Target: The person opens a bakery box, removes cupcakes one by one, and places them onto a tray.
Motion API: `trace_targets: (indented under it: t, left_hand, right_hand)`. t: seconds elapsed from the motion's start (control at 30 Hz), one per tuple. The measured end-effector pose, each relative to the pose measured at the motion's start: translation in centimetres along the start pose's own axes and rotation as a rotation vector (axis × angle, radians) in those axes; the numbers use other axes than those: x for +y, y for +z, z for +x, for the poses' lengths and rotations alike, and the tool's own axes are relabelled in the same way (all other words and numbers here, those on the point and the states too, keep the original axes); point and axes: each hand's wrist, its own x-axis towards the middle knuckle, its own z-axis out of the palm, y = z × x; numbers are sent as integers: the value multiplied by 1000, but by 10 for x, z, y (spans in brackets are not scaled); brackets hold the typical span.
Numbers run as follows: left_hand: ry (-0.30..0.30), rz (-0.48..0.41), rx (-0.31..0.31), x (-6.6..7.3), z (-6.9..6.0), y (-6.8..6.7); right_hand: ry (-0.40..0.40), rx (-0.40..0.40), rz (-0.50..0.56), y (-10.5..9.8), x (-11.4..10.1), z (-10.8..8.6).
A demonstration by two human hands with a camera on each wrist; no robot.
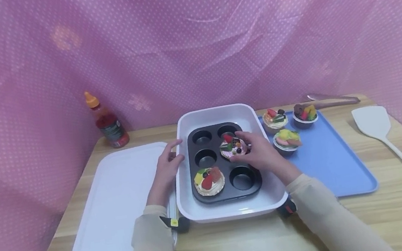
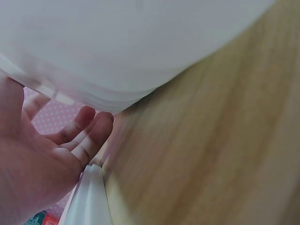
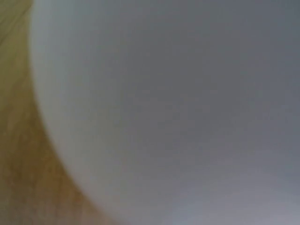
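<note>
A black muffin tin (image 1: 219, 173) lies inside a white rectangular tub (image 1: 232, 213). My right hand (image 1: 260, 151) pinches a cupcake (image 1: 233, 146) with pink-and-white cream and fruit between thumb and fingers, at the tin's middle right cup. Another cupcake (image 1: 209, 181), topped with a strawberry, sits in the near left cup. At the tub's left rim is my left hand (image 1: 166, 169), its fingers loosely bent along the outer wall. In the left wrist view, the left hand's fingers (image 2: 96, 133) are against or very near that wall. The right wrist view shows mostly blurred white surface, hiding the right hand.
Right of the tub, a blue tray (image 1: 330, 167) carries a fruit cupcake (image 1: 275, 121), a dark-topped cupcake (image 1: 305, 115) and a yellow-topped cupcake (image 1: 286, 141). Tongs (image 1: 332, 100) and a turner (image 1: 374, 122) lie beyond. Leftward are a white board (image 1: 119, 205) and a sauce bottle (image 1: 110, 125).
</note>
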Motion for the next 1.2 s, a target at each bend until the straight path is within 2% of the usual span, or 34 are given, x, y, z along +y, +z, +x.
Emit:
trace_targets:
  t: [0.2, 0.33, 0.9, 1.2]
  left_hand:
    - [23, 13, 4, 1, -1, -1]
    - [3, 18, -17, 2, -1, -1]
    - [24, 46, -31, 3, -3, -3]
    - [20, 49, -40, 2, -2, -3]
  right_hand:
    - [-41, 2, -24, 1, 0, -1]
    - [-61, 11, -39, 1, 0, -1]
    - [0, 28, -52, 5, -4, -1]
    - [-35, 12, -80, 3, -2, 1]
